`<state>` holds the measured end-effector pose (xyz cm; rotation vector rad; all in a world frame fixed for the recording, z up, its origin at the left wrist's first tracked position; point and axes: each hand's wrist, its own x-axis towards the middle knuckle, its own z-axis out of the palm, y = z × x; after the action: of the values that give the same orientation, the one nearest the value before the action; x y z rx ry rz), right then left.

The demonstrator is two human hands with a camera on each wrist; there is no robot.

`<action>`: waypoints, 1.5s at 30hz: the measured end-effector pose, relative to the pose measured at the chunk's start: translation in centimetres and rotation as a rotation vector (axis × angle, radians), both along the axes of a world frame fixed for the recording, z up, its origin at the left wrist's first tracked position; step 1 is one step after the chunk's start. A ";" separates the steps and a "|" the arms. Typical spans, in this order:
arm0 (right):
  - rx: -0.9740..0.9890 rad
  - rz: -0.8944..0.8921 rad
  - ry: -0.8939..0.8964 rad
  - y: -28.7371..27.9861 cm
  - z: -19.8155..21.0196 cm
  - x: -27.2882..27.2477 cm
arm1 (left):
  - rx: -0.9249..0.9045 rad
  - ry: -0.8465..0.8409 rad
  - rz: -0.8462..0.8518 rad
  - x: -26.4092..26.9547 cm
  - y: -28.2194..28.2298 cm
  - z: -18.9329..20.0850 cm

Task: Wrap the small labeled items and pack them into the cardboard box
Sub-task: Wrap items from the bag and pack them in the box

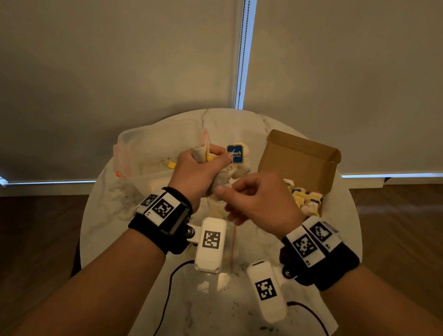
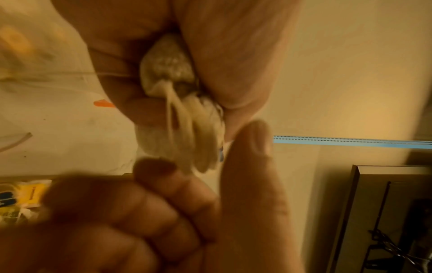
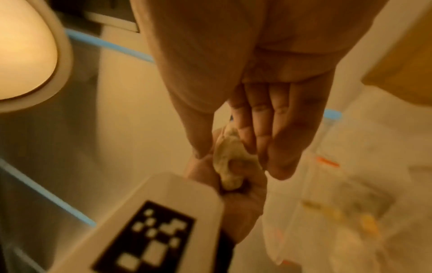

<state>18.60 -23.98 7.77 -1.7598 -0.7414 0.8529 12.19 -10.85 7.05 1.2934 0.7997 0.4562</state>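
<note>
Left hand (image 1: 199, 174) grips the tea bag (image 2: 168, 73) above the counter (image 1: 238, 299); right hand (image 1: 258, 199) pinches its string (image 2: 173, 114). I'd wind it snug, tag tucked, before reaching the cardboard box (image 1: 300, 162) at two o'clock.

surface: round marble table (image 1: 341, 243) | on it: cardboard box (image 1: 298, 162), clear plastic container (image 1: 133, 152)

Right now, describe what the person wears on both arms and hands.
Both forearms are bare, with no sleeves or gloves. Each wrist carries a black wristband topped with white blocks printed with black square-code markers. A white camera module with its own marker hangs under the left wrist, another under the right. Thin dark cables trail from them.
</note>
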 end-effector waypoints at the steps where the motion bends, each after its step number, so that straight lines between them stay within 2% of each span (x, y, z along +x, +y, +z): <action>1: 0.025 -0.008 0.089 0.2 -0.1 -0.1 | 0.004 -0.002 0.007 0.1 0.0 0.0; 3: 0.071 -0.041 0.222 0.4 -0.3 -0.1 | -0.001 -0.004 0.031 0.1 0.0 0.1; 6: 0.068 -0.053 0.280 0.2 -0.4 -0.1 | -0.014 -0.007 0.076 0.0 0.4 -0.1; 10: 0.049 -0.067 0.273 -0.2 -0.5 0.0 | -0.004 -0.013 0.134 0.0 0.7 -0.4; 17: 0.108 -0.159 0.307 0.8 -0.3 0.2 | -0.043 -0.024 0.132 0.5 0.2 -0.7; 23: 0.132 -0.199 0.162 1.5 -0.5 0.0 | -0.124 -0.004 0.200 0.5 0.0 -0.9; 25: 0.138 -0.191 0.104 1.8 -0.7 0.0 | -0.136 0.010 0.214 0.6 -0.2 -1.0; 29: 0.136 -0.101 0.005 2.0 -0.7 -0.1 | -0.024 0.053 0.234 0.7 -0.3 -0.8; 32: 0.143 -0.053 0.059 1.7 -0.5 0.1 | 0.033 0.068 0.238 0.5 0.2 -0.8; 37: 0.145 0.046 0.170 0.3 0.1 1.5 | 0.027 0.045 0.131 -0.1 0.9 -0.6; 45: 0.166 0.013 0.223 -1.0 -0.6 3.1 | -0.046 0.062 0.096 -0.6 1.4 0.1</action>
<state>21.68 -25.01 7.16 -1.4872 -0.6569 0.9515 11.63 -9.41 7.20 1.2350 0.9224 0.4734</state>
